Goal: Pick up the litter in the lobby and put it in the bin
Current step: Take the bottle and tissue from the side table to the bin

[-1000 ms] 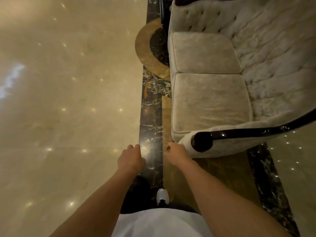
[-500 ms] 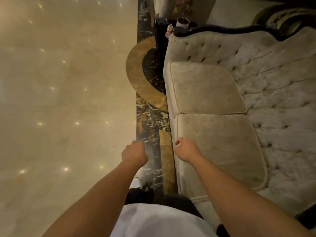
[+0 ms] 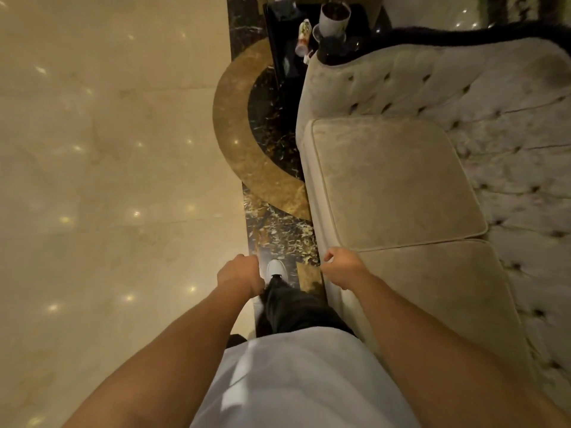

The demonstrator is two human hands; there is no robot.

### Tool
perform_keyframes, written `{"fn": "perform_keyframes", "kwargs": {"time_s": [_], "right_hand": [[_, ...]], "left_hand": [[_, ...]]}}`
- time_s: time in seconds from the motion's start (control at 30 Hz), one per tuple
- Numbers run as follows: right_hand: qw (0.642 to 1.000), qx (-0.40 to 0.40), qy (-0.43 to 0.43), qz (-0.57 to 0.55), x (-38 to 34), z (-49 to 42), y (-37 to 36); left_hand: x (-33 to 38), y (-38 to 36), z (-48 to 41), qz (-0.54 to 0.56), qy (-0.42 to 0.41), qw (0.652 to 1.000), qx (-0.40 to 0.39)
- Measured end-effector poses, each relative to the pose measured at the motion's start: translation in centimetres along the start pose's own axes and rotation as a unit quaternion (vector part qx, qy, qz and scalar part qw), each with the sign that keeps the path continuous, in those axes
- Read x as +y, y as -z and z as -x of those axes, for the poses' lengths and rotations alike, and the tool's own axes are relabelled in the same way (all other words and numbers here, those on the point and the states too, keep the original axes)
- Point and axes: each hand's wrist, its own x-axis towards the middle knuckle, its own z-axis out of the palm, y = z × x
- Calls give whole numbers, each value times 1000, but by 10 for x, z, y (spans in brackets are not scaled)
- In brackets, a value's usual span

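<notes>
Both my hands are stretched out low in front of me with the fingers curled shut and nothing in them. My left hand [image 3: 239,274] hangs over the dark marble floor strip. My right hand [image 3: 341,268] is over the front edge of the beige sofa [image 3: 398,180]. At the far end of the sofa stands a black side table [image 3: 285,47]. On it lie a small crumpled wrapper or bottle [image 3: 302,37] and a white paper cup [image 3: 333,15] with dark contents. No bin is in view.
Glossy cream marble floor [image 3: 108,180] fills the left half. A black-and-gold marble strip [image 3: 278,230] with a gold ring inlay [image 3: 234,118] runs along the sofa front. My white shoe [image 3: 276,270] steps on that strip. The tufted sofa back fills the right.
I have walked forward along the sofa. The near armrest has dropped out of view and the side table with the cup and wrapper has come into view. Both hands stay curled.
</notes>
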Motion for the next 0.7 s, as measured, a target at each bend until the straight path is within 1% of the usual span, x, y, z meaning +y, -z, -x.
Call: {"fn": "perform_keyframes", "kwargs": {"time_s": [0.1, 0.17, 0.27, 0.37, 0.43, 0.5, 0.63, 0.7], "right_hand": [[998, -36, 6, 42, -47, -56, 52], [997, -30, 17, 64, -84, -91, 87], [998, -10, 37, 54, -145, -146, 129], [998, -6, 48, 33, -210, -211, 163], [999, 5, 47, 16, -246, -254, 184], [999, 26, 39, -8, -282, -295, 210], [998, 60, 3, -37, -345, -360, 269], [995, 79, -14, -58, -369, -387, 297]], "left_hand": [[4, 63, -59, -14, -5, 1000, -9], [3, 106, -94, -18, 2, 1000, -2], [3, 163, -144, -14, 5, 1000, 0], [1, 217, -213, 4, -3, 1000, 26], [4, 255, -264, 24, -24, 998, 48], [10, 303, -318, 5, -60, 996, 62], [23, 407, -416, -38, -123, 990, 62], [32, 456, -461, -53, -141, 987, 55]]}}
